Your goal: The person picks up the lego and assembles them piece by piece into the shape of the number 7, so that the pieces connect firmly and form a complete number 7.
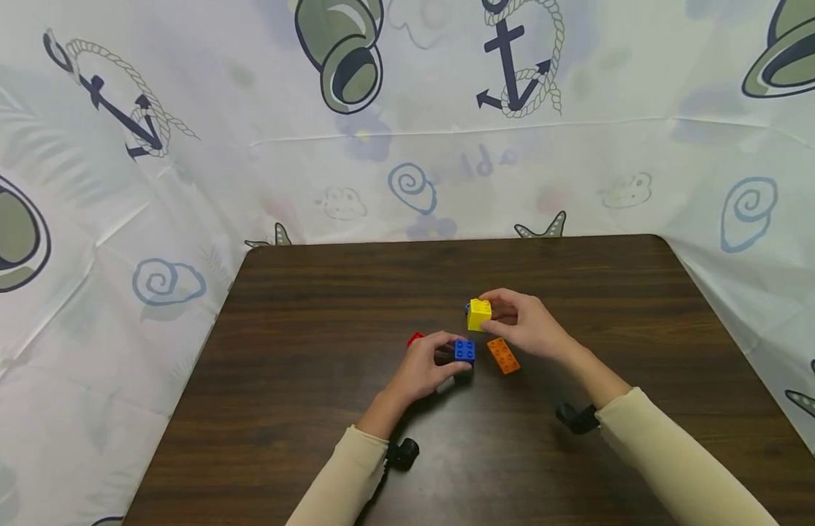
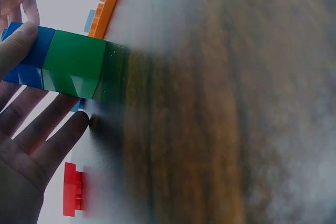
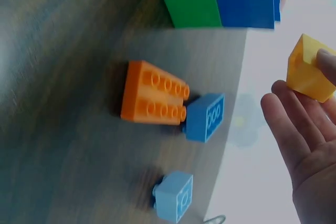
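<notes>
My left hand (image 1: pixel 422 369) pinches a blue toy building brick (image 1: pixel 464 351) between thumb and fingers. Joined beneath that brick is a green brick (image 2: pixel 74 66), close over the dark table. In my right hand (image 1: pixel 524 325) a yellow brick (image 1: pixel 479 315) is held up by thumb and fingers, just beyond the blue and green stack. An orange brick (image 1: pixel 504 356) lies studs up on the table between the two hands. Partly behind the left hand sits a red brick (image 2: pixel 71 189). The right wrist view shows two light blue bricks (image 3: pixel 205 118) on the table beyond the orange one.
The dark wood table (image 1: pixel 328 292) has its far edge behind the hands. A pale printed cloth (image 1: pixel 355 168) hangs behind it and along its sides. A black camera strap sits at each wrist, below cream sleeves (image 1: pixel 345 475).
</notes>
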A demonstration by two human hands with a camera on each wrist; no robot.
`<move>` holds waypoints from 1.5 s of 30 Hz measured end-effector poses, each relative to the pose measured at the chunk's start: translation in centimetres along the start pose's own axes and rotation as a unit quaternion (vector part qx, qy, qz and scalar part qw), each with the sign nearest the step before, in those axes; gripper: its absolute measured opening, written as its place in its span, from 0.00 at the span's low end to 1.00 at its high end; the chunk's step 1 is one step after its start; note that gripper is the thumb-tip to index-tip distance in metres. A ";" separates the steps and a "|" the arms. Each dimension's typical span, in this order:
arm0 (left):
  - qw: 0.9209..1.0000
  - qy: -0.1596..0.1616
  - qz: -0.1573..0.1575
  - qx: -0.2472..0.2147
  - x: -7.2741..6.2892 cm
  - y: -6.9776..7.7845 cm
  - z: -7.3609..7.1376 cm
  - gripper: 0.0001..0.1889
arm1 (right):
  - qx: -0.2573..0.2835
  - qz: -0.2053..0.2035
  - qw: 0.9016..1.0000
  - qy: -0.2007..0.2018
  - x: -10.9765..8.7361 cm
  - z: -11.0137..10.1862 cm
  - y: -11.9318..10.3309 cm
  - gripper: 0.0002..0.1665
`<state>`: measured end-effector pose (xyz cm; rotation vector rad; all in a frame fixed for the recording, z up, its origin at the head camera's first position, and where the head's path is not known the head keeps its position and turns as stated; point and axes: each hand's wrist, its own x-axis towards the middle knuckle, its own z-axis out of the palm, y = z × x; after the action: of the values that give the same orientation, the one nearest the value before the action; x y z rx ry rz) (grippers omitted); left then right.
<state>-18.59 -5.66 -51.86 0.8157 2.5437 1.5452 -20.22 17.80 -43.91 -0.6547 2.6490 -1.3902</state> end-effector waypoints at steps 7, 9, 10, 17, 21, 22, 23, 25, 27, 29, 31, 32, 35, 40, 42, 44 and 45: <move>1.000 -0.002 -0.008 0.008 -0.1 -0.1 0.1 0.20 | -0.005 -0.034 0.999 -0.017 -1.3 1.6 -1.3 0.31; 1.000 -0.002 -0.010 0.011 -0.1 0.0 0.1 0.20 | -0.014 -0.042 0.999 -0.021 -1.6 2.0 -1.5 0.31; 1.000 -0.002 -0.011 0.013 -0.1 0.0 0.0 0.20 | -0.020 -0.046 0.999 -0.022 -1.7 2.2 -1.6 0.31; 1.000 -0.002 -0.012 0.016 -0.1 0.0 0.0 0.21 | -0.058 -0.062 0.996 -0.009 -2.1 2.9 -1.6 0.29; 1.000 0.000 -0.008 0.014 -0.2 0.0 0.0 0.21 | -0.059 -0.062 0.996 -0.007 -2.2 3.1 -1.5 0.28; 1.000 0.001 -0.009 0.014 -0.2 0.0 0.0 0.21 | -0.060 -0.063 0.996 -0.007 -2.2 3.1 -1.5 0.28; 1.000 0.001 -0.010 0.012 -0.2 0.0 0.0 0.21 | -0.062 -0.066 0.996 -0.007 -2.2 3.1 -1.5 0.28; 1.000 0.001 -0.012 0.014 -0.2 0.0 0.0 0.21 | -0.064 -0.067 0.996 -0.005 -2.2 3.2 -1.4 0.28; 1.000 0.000 -0.012 0.015 -0.2 -0.1 0.0 0.21 | -0.069 -0.068 0.995 -0.004 -2.2 3.3 -1.4 0.29; 1.000 0.001 -0.009 0.017 -0.2 -0.1 0.0 0.21 | -0.071 -0.068 0.995 -0.004 -2.2 3.3 -1.4 0.28; 1.000 0.001 -0.008 0.018 -0.2 -0.1 0.0 0.21 | -0.071 -0.068 0.995 -0.004 -2.3 3.3 -1.4 0.28; 1.000 0.001 -0.008 0.016 -0.2 -0.2 0.0 0.21 | -0.072 -0.070 0.995 -0.004 -2.3 3.3 -1.4 0.28; 1.000 0.001 -0.013 0.013 -0.3 -0.1 0.0 0.21 | -0.070 -0.072 0.995 -0.007 -2.3 3.3 -1.4 0.28; 1.000 0.001 -0.019 0.012 -0.3 -0.1 0.0 0.21 | -0.072 -0.074 0.995 -0.009 -2.4 3.2 -1.4 0.28; 1.000 0.001 -0.017 0.013 -0.2 0.0 0.0 0.21 | -0.072 -0.077 0.994 -0.007 -2.4 3.3 -1.3 0.28; 1.000 0.001 -0.016 0.015 -0.2 0.0 0.0 0.21 | -0.071 -0.082 0.994 -0.002 -2.4 3.3 -1.2 0.28; 1.000 0.002 -0.015 0.016 -0.2 0.1 0.0 0.21 | -0.070 -0.084 0.994 0.000 -2.4 3.4 -1.2 0.28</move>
<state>-18.43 -5.76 -51.84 0.7756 2.5782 1.5016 -16.75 15.59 -45.28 -0.9130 2.7661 -1.2495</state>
